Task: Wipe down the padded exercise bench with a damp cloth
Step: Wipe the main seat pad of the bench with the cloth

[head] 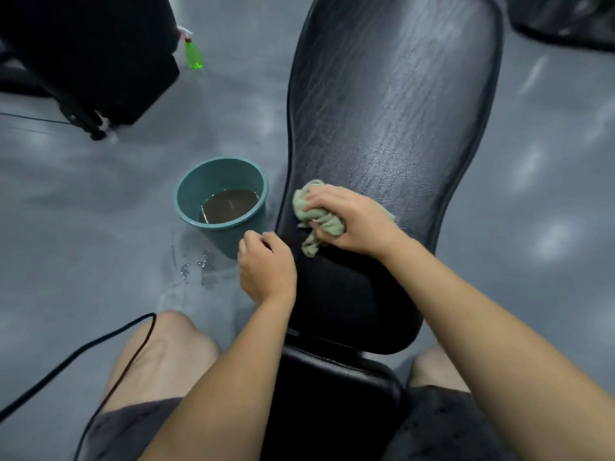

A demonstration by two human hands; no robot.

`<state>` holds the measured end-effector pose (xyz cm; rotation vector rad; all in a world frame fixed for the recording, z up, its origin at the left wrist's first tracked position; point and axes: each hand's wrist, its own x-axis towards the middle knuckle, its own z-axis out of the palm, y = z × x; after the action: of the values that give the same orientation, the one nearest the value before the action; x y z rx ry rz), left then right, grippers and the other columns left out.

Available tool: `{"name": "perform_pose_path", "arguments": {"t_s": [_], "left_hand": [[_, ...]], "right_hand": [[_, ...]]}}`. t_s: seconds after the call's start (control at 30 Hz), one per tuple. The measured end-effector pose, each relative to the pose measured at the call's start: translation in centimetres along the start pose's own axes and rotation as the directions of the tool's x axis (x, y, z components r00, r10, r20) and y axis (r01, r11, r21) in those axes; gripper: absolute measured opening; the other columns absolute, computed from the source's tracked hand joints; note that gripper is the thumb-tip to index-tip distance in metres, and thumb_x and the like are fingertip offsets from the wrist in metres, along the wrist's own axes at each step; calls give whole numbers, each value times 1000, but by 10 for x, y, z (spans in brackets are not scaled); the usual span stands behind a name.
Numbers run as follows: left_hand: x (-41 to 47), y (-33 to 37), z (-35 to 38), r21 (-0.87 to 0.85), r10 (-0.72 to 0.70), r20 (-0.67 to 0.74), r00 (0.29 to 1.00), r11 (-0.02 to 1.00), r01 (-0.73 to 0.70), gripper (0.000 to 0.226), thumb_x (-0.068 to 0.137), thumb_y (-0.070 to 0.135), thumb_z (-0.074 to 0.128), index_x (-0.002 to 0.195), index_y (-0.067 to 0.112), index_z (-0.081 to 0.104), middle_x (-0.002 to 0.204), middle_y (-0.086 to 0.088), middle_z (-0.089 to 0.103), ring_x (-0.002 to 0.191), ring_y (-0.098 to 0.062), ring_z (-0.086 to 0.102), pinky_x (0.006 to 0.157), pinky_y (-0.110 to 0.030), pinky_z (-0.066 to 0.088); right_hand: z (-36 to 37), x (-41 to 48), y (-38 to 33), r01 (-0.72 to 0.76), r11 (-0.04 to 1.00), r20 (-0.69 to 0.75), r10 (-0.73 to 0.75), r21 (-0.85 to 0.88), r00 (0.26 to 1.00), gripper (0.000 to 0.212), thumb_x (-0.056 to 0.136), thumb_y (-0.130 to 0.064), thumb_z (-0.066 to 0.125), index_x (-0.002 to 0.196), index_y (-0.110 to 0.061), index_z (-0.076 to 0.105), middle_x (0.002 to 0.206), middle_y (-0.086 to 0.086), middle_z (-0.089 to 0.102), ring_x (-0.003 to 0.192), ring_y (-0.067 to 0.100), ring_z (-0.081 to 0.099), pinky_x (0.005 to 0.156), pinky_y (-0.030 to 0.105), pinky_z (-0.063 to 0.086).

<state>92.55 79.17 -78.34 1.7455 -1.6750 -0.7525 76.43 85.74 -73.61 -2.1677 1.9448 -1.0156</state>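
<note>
The black padded bench [392, 104] runs away from me up the middle of the head view, its far part shiny with wet streaks. A crumpled pale green cloth [324, 219] lies on the near left part of the pad. My right hand [349, 221] grips the cloth and holds it against the pad. My left hand [266, 266] rests at the bench's left edge with its fingers curled over the rim. I sit astride the bench, and a separate black seat pad [332, 394] lies between my knees.
A teal bucket [189, 194] with dark water stands on the grey floor just left of the bench, with water drops spilled in front of it. A green spray bottle [193, 53] stands further back. Black equipment [93, 51] fills the upper left. A black cable [100, 341] crosses my left knee.
</note>
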Motion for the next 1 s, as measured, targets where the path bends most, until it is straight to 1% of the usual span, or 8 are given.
{"name": "perform_pose_path", "arguments": {"t_s": [0.1,0.23,0.33,0.43,0.57,0.7,0.9,1.0], "left_hand": [[0,1,-1,11,19,29,999,1000,-19,26,100,30,38,87,10,49,95,-4,53,96,-36,57,70,-40,35],[1,-2,2,26,29,15,999,999,-29,25,100,28,37,89,10,50,102,-10,59,98,-37,57,69,-40,35],[0,-1,2,46,52,-9,999,998,-52,23,100,26,38,92,10,51,105,-11,60,99,-37,56,68,-40,34],[-1,-1,3,42,84,-25,996,996,-83,22,100,25,38,92,9,52,104,-12,59,100,-37,55,68,-43,36],[1,2,5,70,61,-18,998,996,-60,24,99,25,38,95,7,54,108,-15,60,104,-39,54,72,-48,41],[3,1,6,56,39,8,999,998,-39,27,99,28,37,95,7,54,108,-15,61,103,-40,56,76,-48,43],[1,-1,3,23,78,-9,997,997,-78,21,100,24,38,85,11,44,100,-12,56,96,-38,54,68,-41,33],[-2,-6,3,-31,119,-42,992,992,-120,22,98,24,38,81,10,43,92,-6,53,91,-37,53,68,-45,42]], "right_hand": [[-39,-68,15,-127,992,-106,123,-29,987,28,87,-15,78,114,-10,72,129,3,66,129,18,59,107,44,48],[-63,-123,23,-189,979,-181,175,-68,968,27,87,-12,73,112,-4,72,129,8,66,129,23,59,108,52,47],[-50,-90,26,-145,986,-128,134,-81,983,23,90,-16,69,110,-5,71,128,7,65,131,24,58,110,51,45],[-20,-21,12,-94,992,-59,90,-82,994,26,88,-26,67,109,-10,71,127,5,66,128,22,58,111,39,44],[28,62,-13,-58,992,16,60,-112,998,21,81,-23,64,100,-13,66,104,2,66,102,26,62,91,41,51],[38,82,-18,-94,992,65,99,-85,993,21,80,-22,64,100,-19,67,101,-3,64,98,21,60,86,43,51],[-11,-13,-1,-29,999,-59,26,-41,998,28,87,-16,74,113,-9,70,126,5,67,122,20,60,109,28,44],[-47,-73,22,-137,988,-179,123,-67,976,26,90,-13,74,116,-10,71,132,5,64,127,19,59,109,38,46]]}}
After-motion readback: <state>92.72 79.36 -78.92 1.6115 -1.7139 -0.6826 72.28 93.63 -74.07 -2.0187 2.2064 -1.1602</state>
